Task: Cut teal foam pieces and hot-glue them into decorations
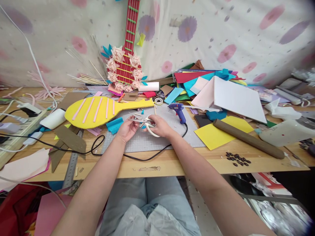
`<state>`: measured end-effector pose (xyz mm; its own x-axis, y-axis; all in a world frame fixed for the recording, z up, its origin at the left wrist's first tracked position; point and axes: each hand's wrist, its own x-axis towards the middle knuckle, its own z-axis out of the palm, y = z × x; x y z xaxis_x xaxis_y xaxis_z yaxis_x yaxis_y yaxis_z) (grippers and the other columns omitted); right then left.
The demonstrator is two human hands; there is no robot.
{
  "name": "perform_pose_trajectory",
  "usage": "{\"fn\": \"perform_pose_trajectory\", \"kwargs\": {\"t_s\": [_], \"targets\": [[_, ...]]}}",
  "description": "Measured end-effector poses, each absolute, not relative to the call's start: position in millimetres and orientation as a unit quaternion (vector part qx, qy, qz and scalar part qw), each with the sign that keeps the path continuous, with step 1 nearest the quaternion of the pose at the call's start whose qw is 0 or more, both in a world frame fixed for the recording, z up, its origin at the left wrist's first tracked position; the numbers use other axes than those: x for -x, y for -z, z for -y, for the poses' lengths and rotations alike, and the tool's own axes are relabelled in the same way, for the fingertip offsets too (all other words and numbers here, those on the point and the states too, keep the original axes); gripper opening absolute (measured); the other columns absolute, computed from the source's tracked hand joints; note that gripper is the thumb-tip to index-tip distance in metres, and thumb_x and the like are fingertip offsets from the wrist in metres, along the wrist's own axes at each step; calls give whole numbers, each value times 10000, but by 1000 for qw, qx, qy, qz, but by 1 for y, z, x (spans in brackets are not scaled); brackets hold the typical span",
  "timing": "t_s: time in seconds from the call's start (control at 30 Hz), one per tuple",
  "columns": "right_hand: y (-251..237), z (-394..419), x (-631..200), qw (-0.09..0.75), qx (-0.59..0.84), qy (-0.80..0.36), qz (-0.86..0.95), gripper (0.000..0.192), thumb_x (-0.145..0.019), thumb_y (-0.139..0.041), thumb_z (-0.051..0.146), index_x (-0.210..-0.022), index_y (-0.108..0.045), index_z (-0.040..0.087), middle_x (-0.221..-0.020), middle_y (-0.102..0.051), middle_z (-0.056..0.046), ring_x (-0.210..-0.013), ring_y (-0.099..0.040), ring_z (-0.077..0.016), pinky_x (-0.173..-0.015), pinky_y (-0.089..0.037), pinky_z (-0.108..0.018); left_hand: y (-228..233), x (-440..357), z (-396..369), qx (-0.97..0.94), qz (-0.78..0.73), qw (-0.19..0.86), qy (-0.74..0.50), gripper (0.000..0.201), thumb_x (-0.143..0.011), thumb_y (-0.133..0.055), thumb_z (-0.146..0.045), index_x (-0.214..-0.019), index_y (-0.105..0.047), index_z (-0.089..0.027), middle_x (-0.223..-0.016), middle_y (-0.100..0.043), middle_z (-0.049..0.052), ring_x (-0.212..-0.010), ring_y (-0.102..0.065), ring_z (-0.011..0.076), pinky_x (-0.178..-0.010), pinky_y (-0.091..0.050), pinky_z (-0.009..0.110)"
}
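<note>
My right hand point(160, 126) grips white-handled scissors point(149, 124) over the grey cutting mat point(147, 141), blades pointing left. My left hand point(127, 128) pinches a small thin strip point(136, 120) at the blade tips; what the strip is made of I cannot tell. Just behind both hands lies a yellow foam guitar shape point(98, 109) with pink stripes. A folded blue crepe piece point(115, 125) sits left of my left hand.
A blue glue gun point(177, 109) lies on the mat's right, its black cord point(147, 157) looping along the front. Yellow paper point(216, 134), a brown roll point(248, 139), white board point(236, 98), foam sheets, a red guitar model point(126, 62), power strip point(17, 131) and metal ruler point(72, 160) surround them.
</note>
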<state>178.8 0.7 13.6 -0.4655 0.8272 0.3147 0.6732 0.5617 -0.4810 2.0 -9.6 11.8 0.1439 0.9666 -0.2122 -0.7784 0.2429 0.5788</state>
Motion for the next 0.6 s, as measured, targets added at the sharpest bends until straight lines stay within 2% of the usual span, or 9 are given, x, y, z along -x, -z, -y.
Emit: {"fn": "perform_pose_trajectory", "kwargs": {"t_s": [0.27, 0.6], "targets": [[-18, 4, -179, 215, 480, -146, 838, 445, -693, -580, 584, -900, -542, 192, -777, -604, 1, -664, -486, -118, -585, -297, -219, -13, -1, 11, -187, -300, 734, -579, 161, -773, -481, -7, -789, -550, -151, -716, -612, -2, -579, -574, 58, -497, -455, 129], [-17, 4, -179, 205, 515, -97, 827, 410, -717, -536, 597, -852, -554, 211, -746, -638, 3, -639, -517, -127, -547, -226, -228, -13, -3, 12, -201, -312, 723, -583, 177, -805, -440, -14, -787, -569, -134, -651, -607, 1, -561, -578, 58, -519, -491, 123]]}}
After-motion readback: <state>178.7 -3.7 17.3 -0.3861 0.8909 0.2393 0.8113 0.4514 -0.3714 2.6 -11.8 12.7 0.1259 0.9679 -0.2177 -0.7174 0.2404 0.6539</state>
